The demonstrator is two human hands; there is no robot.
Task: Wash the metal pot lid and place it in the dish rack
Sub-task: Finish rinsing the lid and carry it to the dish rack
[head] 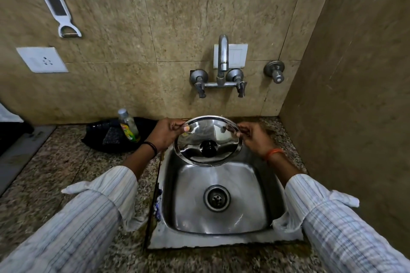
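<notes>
1. Both hands were up over the sink, and the metal pot lid hung between them above the basin's far end, below the tap.
2. The left hand pinched the lid's left rim, fingers closed on it.
3. The right hand clamped the right rim the same way.
4. The lid tilted toward the camera, black knob showing.

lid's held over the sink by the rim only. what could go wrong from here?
1. Both hands, left hand and right hand, pinch the thin rim of the metal pot lid; once wet it may slip into the sink.
2. No water runs from the tap; turning a valve likely leaves a one-handed hold.
</notes>
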